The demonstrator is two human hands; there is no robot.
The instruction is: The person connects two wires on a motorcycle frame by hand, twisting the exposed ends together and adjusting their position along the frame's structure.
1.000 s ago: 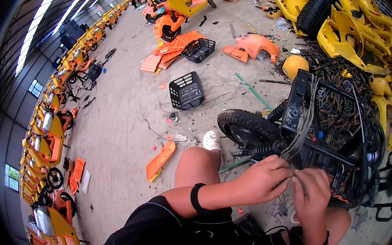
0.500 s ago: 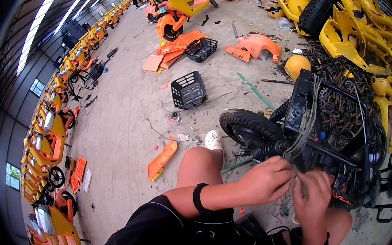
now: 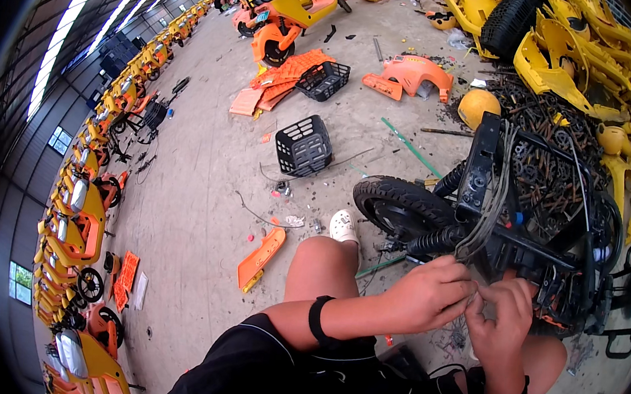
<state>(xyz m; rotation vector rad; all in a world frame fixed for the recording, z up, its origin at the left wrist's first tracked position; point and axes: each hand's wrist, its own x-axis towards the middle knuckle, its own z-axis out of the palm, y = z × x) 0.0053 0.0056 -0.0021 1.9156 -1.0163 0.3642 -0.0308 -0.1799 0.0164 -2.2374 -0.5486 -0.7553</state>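
Note:
My left hand (image 3: 435,294) is closed, thumb and fingers pinched together. Against its fingertips comes my right hand (image 3: 501,315), also closed in a pinch. Whatever lies between the fingers is too small to make out. Just beyond them a bundle of thin grey cables (image 3: 494,206) hangs down the stripped black scooter frame (image 3: 476,184) and curves in close to my left fingers. The frame lies in front of my knees, with its black-tyred wheel (image 3: 397,205) to the left and a spring shock absorber (image 3: 434,243) near my left hand.
Rusty metal parts (image 3: 546,170) are heaped behind the frame, with yellow body panels (image 3: 564,61) piled at the far right. A black crate (image 3: 304,146), an orange panel (image 3: 261,259) and a green strip (image 3: 413,147) lie on the floor. Scooters (image 3: 80,212) line the left wall.
My right hand has shifted slightly down, its fingers a little more curled, and an orange-red part shows just above it. My left hand stays nearly in place.

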